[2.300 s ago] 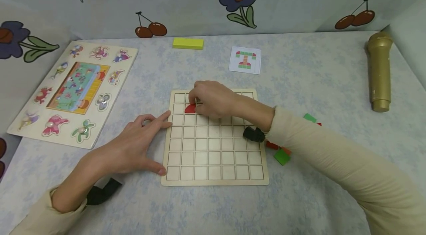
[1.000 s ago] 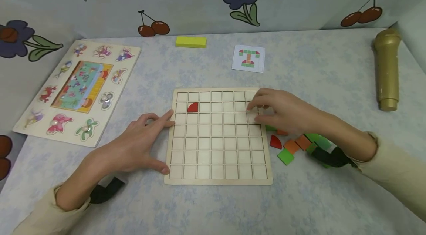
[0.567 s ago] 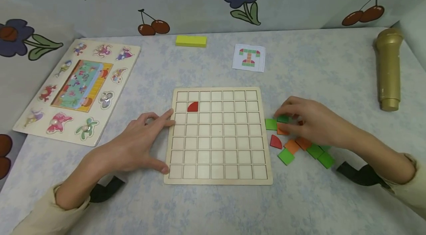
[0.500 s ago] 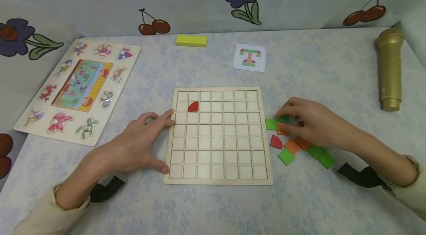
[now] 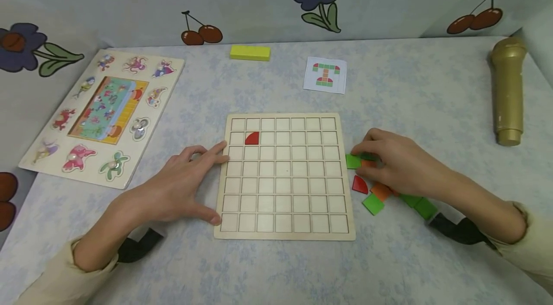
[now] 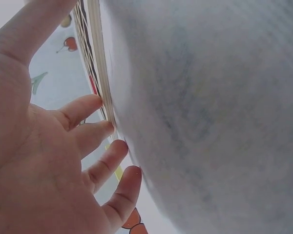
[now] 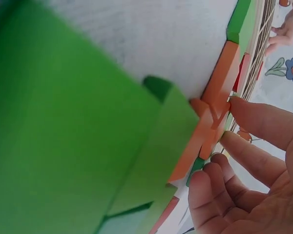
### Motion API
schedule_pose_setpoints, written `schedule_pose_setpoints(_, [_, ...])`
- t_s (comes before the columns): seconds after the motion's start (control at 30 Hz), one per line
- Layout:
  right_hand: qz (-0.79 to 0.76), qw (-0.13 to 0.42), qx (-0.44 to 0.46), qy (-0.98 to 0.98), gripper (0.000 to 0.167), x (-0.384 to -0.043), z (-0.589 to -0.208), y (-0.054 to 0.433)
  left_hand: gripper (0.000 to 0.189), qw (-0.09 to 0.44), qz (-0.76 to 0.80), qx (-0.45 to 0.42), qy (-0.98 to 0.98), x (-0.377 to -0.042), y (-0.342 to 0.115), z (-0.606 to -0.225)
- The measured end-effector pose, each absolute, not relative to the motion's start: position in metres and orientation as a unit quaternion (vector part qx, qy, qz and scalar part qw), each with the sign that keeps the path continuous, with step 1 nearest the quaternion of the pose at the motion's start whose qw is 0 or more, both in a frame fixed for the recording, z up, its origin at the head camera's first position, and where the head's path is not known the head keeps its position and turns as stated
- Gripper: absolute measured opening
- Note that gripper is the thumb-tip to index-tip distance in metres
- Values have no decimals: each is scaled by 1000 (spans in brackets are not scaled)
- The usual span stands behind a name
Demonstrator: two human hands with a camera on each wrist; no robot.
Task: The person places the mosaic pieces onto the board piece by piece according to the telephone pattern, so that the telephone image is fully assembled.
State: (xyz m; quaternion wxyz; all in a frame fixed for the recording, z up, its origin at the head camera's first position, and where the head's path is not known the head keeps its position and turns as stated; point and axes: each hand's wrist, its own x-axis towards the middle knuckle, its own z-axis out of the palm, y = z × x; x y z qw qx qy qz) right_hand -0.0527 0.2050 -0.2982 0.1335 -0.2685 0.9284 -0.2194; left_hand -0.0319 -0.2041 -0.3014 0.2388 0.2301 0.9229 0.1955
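A wooden grid board [image 5: 285, 236] lies flat in the middle of the head view. One red quarter-circle tile [image 5: 252, 139] sits in its second row, second column. My left hand [image 5: 173, 194] has its fingers and thumb spread against the board's left edge. To the right of the board, my right hand [image 5: 402, 163] reaches over loose tiles. Its index fingertip touches a green square tile [image 5: 352, 163], and its thumb is by an orange tile [image 5: 368, 164]. Another red quarter-circle tile [image 5: 359, 185] lies just below. The palm hides some tiles. Its thumb and index finger [image 7: 254, 153] stand apart in the right wrist view.
Near the right hand lie an orange square [image 5: 381, 192] and several green squares [image 5: 425, 208]. A pattern card [image 5: 308, 79] and a yellow block [image 5: 249, 53] are behind the board. An animal puzzle board [image 5: 125, 165] lies left; a gold microphone-shaped object [image 5: 509, 93] stands far right.
My right hand has let go of the red quarter-circle on the board and moved right to the loose tiles, then slightly left to the green square. My left hand stays at the board's edge.
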Motion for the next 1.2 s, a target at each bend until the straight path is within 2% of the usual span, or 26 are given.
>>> schedule_pose_setpoints(0.53, [-208, 128, -258, 935, 27, -51, -298, 204, 114, 234, 187, 236, 924, -30, -205, -300])
schedule_pose_setpoints(0.83, [-188, 66, -309, 930, 23, -48, -291, 208, 113, 239, 188, 237, 923, -31, -205, -300])
schedule_pose_setpoints(1.2, [-242, 94, -315, 913, 19, -51, -286, 179, 112, 240, 193, 237, 921, -31, -205, -300])
